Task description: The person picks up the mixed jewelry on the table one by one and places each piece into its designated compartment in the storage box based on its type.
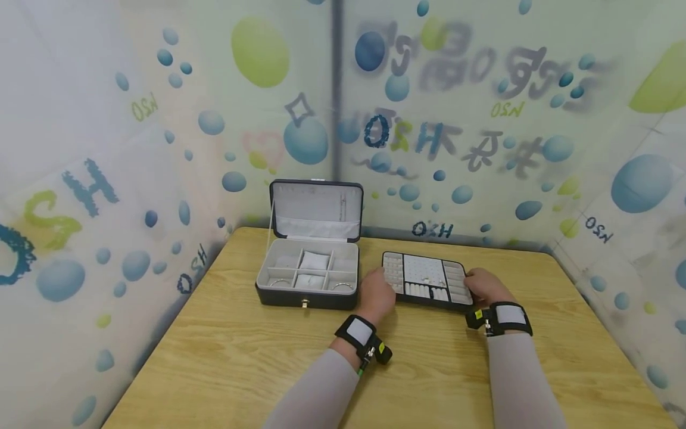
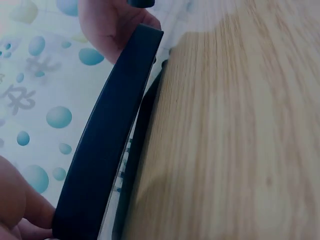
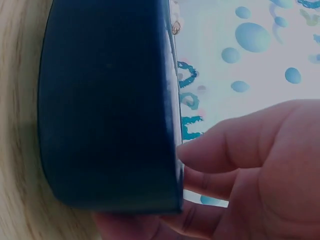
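Note:
Between my two hands is a dark-sided jewelry tray (image 1: 423,269) with a pale lining, ring rolls and a dotted earring panel bearing a few small pieces. My left hand (image 1: 376,295) grips its left end; thumb and fingers meet the corner in the left wrist view. At the opposite end my right hand (image 1: 488,286) pinches it, thumb (image 3: 205,152) at the rim and fingers partly hidden round the end. From the left wrist, the tray's dark side (image 2: 110,130) looks slightly tilted, with a dark strip between it and the tabletop. Whether it touches the table I cannot tell.
Left of the tray stands a dark jewelry box (image 1: 284,297), lid (image 1: 316,208) raised. Its compartments hold two small cushions (image 1: 315,260) and bracelets (image 1: 343,287). A gold clasp (image 1: 305,304) is on its front. The wooden table (image 1: 241,369) meets patterned curtains (image 1: 455,149) behind.

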Action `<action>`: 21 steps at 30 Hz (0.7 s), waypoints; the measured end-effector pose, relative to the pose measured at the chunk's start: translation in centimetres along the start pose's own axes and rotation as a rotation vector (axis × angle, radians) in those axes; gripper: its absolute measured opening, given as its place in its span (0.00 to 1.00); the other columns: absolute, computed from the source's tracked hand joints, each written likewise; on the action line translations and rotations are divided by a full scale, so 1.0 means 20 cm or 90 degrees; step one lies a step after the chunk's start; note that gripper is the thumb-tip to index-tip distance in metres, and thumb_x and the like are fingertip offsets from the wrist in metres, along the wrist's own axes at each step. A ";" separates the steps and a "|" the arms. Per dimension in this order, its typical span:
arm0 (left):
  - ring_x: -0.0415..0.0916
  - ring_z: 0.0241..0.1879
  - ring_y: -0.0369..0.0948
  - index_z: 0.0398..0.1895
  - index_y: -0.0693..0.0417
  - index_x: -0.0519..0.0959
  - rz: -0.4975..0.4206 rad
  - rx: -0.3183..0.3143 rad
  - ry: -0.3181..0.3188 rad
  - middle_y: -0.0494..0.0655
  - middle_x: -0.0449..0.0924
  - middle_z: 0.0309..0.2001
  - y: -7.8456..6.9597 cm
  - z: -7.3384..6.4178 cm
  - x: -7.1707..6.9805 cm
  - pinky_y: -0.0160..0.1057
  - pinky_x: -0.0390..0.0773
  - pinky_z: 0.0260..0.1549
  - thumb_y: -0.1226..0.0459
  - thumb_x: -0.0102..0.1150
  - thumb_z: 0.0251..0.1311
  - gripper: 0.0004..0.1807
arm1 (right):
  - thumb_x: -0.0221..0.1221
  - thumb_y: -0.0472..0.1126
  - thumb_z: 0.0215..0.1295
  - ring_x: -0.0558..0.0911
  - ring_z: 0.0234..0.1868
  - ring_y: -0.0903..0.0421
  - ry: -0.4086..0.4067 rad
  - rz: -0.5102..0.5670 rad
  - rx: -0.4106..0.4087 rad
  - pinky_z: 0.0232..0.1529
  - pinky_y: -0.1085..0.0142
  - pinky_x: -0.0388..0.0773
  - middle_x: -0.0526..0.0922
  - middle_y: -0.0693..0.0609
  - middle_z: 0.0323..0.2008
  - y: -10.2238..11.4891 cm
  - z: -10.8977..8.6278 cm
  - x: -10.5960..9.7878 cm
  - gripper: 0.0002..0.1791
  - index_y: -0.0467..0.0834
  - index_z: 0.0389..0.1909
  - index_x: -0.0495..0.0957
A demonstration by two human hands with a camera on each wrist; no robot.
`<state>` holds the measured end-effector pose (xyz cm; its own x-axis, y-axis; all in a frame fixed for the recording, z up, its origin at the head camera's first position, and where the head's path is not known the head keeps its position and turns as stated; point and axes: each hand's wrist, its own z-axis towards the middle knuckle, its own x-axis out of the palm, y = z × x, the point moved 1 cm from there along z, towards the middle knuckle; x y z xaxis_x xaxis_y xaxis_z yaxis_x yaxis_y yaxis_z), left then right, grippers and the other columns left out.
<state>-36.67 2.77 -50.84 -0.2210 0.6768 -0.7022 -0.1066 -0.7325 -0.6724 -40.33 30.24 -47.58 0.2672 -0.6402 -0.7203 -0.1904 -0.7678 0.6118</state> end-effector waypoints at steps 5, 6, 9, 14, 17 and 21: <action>0.83 0.58 0.57 0.65 0.69 0.79 -0.031 -0.015 -0.001 0.64 0.85 0.57 -0.04 -0.02 -0.03 0.52 0.82 0.59 0.74 0.53 0.67 0.23 | 0.46 0.36 0.72 0.81 0.44 0.42 0.001 0.001 -0.005 0.39 0.56 0.85 0.79 0.33 0.49 0.00 -0.01 -0.04 0.27 0.23 0.66 0.69; 0.82 0.59 0.58 0.65 0.69 0.79 -0.044 -0.019 -0.001 0.65 0.84 0.58 -0.05 -0.02 -0.03 0.53 0.81 0.61 0.74 0.53 0.67 0.23 | 0.46 0.37 0.73 0.81 0.45 0.42 0.001 -0.002 -0.006 0.40 0.55 0.85 0.79 0.32 0.50 0.00 -0.02 -0.04 0.27 0.23 0.66 0.69; 0.80 0.63 0.57 0.67 0.68 0.78 -0.073 -0.026 0.003 0.64 0.83 0.62 -0.07 -0.02 -0.05 0.54 0.79 0.64 0.74 0.52 0.68 0.24 | 0.48 0.38 0.73 0.80 0.48 0.40 0.001 -0.005 -0.001 0.44 0.52 0.86 0.79 0.31 0.53 0.02 -0.04 -0.06 0.28 0.24 0.68 0.69; 0.80 0.65 0.55 0.67 0.67 0.78 -0.086 -0.015 -0.007 0.63 0.83 0.63 -0.10 -0.02 -0.09 0.53 0.79 0.65 0.73 0.51 0.68 0.24 | 0.49 0.40 0.73 0.79 0.50 0.39 -0.015 -0.002 0.011 0.45 0.53 0.87 0.77 0.28 0.59 0.05 -0.08 -0.09 0.31 0.23 0.70 0.67; 0.80 0.64 0.56 0.65 0.69 0.78 -0.095 0.002 -0.026 0.64 0.83 0.62 -0.11 -0.01 -0.12 0.53 0.80 0.64 0.74 0.52 0.67 0.23 | 0.49 0.41 0.73 0.80 0.48 0.40 -0.021 0.001 0.006 0.42 0.55 0.86 0.78 0.30 0.56 0.07 -0.09 -0.09 0.30 0.24 0.68 0.69; 0.81 0.63 0.56 0.63 0.70 0.80 -0.107 0.013 -0.051 0.65 0.84 0.60 -0.12 0.00 -0.16 0.54 0.81 0.63 0.73 0.54 0.67 0.22 | 0.47 0.41 0.75 0.81 0.47 0.41 -0.028 -0.002 -0.007 0.42 0.54 0.87 0.79 0.31 0.54 0.09 -0.09 -0.08 0.29 0.24 0.68 0.70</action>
<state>-35.64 2.33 -47.08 -0.2752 0.7825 -0.5586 -0.1675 -0.6111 -0.7736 -39.40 30.00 -44.69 0.2257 -0.6386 -0.7357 -0.1796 -0.7695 0.6129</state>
